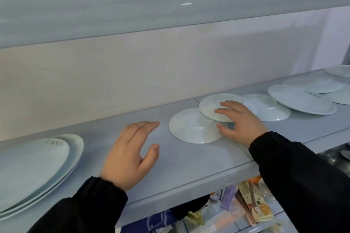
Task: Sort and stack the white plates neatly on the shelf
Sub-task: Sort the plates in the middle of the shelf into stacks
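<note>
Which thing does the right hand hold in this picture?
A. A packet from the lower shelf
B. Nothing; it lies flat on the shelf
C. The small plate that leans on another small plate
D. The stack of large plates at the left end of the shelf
C: the right hand has its fingers over and its thumb under the rim of the leaning small plate, which overlaps the lower small plate.

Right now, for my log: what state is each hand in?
Left hand: open, fingers straight, holding nothing.
Right hand: grips the small tilted plate by its rim.
</note>
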`<state>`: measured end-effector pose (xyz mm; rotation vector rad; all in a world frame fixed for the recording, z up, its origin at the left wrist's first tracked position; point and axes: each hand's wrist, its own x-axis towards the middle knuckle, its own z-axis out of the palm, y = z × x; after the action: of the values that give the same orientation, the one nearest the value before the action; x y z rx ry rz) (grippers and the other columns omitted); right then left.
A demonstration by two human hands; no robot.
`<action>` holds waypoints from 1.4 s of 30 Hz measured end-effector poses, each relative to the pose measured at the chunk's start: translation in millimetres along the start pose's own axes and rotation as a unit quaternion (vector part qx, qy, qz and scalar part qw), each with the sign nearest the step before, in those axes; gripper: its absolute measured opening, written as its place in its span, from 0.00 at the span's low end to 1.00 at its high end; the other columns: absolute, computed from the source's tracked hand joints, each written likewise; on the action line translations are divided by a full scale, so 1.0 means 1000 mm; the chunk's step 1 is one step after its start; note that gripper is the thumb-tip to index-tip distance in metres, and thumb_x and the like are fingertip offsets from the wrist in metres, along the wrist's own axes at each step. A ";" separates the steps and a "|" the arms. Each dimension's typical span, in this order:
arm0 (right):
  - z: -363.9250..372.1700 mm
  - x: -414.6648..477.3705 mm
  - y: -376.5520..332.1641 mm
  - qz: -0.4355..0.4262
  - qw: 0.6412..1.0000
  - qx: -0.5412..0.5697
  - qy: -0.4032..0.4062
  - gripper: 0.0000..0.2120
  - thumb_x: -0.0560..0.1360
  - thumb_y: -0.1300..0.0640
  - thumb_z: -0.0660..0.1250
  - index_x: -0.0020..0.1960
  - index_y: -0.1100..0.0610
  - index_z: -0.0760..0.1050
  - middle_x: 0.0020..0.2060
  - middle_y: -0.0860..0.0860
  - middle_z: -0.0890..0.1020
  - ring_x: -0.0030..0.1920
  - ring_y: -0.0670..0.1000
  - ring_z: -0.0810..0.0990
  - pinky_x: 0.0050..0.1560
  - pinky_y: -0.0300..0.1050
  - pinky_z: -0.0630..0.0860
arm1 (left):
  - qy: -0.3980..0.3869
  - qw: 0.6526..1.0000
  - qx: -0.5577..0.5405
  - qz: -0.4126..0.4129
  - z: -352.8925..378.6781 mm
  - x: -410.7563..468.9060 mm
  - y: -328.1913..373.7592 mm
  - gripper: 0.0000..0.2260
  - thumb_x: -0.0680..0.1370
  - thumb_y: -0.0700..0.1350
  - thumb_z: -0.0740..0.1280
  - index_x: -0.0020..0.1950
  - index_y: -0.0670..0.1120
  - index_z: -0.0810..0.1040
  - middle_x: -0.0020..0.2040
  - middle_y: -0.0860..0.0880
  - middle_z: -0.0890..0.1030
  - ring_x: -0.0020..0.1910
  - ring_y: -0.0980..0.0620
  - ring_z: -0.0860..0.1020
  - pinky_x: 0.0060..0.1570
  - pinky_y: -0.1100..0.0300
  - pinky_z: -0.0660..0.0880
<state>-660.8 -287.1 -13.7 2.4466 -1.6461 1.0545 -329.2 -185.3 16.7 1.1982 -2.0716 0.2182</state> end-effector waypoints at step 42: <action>-0.037 0.004 0.083 0.025 0.985 0.165 0.032 0.33 0.68 0.35 0.59 0.73 0.41 0.64 0.75 0.43 0.58 0.75 0.47 0.57 0.72 0.53 0.62 | -0.056 0.986 0.157 -0.023 0.198 0.135 0.095 0.31 0.69 0.44 0.70 0.71 0.49 0.67 0.60 0.49 0.77 0.55 0.43 0.75 0.39 0.50 0.80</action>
<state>-748.0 -314.1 -11.3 2.5367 -1.6349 1.5062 -546.8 -319.0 -18.9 1.4727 -2.1595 0.4813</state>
